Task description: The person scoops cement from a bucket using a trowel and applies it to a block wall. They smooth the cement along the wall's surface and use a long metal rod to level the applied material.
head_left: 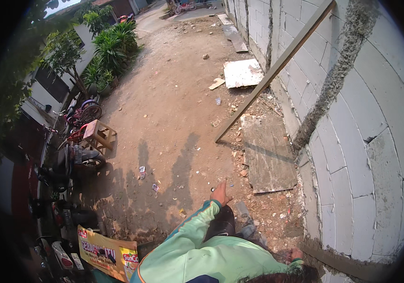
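My left hand (221, 194) reaches out past my dark-trousered knee (222, 221), over the dirt ground. Its fingers are apart and nothing shows in them. A pale green sleeve (190, 226) covers that arm. At the lower right, my right hand (294, 254) is beside the foot of the grey block wall (341, 198), close to a grey mortar-covered ledge (343, 264). That hand is small and partly hidden, so its grip is unclear. Ahead of my hands, a stained flat board (269, 155) lies on rubble along the wall.
A wooden beam (277, 68) leans from the ground against the wall. Farther off lies a white panel (243, 73). On the left stand a wooden stool (99, 134), parked motorcycles (77, 158), a bicycle (89, 112) and a yellow banner (107, 252). Bare dirt (173, 104) runs between.
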The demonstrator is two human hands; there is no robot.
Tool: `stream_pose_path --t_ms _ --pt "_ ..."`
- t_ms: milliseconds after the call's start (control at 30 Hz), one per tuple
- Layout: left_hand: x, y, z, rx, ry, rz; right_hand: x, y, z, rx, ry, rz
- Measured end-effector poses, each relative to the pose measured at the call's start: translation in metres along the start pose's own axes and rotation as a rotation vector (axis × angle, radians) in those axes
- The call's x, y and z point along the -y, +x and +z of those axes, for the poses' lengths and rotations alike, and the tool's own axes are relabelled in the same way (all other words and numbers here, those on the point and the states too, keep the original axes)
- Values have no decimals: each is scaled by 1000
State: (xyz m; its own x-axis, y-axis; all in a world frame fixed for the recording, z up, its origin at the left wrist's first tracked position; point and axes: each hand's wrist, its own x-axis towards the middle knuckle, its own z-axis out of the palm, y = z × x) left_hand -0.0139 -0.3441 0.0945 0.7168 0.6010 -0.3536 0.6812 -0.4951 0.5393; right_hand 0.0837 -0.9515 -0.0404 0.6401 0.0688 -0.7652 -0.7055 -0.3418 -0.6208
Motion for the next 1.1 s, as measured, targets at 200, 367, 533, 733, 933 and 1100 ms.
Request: stream_pose_path --t_ms 200,367,533,733,933,1100 --pt "-135 196 -45 -200 -148 531 16 -30 91 -231 402 210" --pt "-251 398 -103 -262 -196 831 -53 -72 183 -416 -78 294" --pt "-323 578 -182 -508 -131 906 -31 -147 346 -22 -1049 235" --pt "-384 646 -190 -121 -375 815 -55 -174 496 -187 -809 343" --pt "-355 605 -190 49 -560 883 -71 -173 568 -203 -668 421" --pt "-316 450 -154 509 -551 1050 70 -144 502 -1019 348 336"
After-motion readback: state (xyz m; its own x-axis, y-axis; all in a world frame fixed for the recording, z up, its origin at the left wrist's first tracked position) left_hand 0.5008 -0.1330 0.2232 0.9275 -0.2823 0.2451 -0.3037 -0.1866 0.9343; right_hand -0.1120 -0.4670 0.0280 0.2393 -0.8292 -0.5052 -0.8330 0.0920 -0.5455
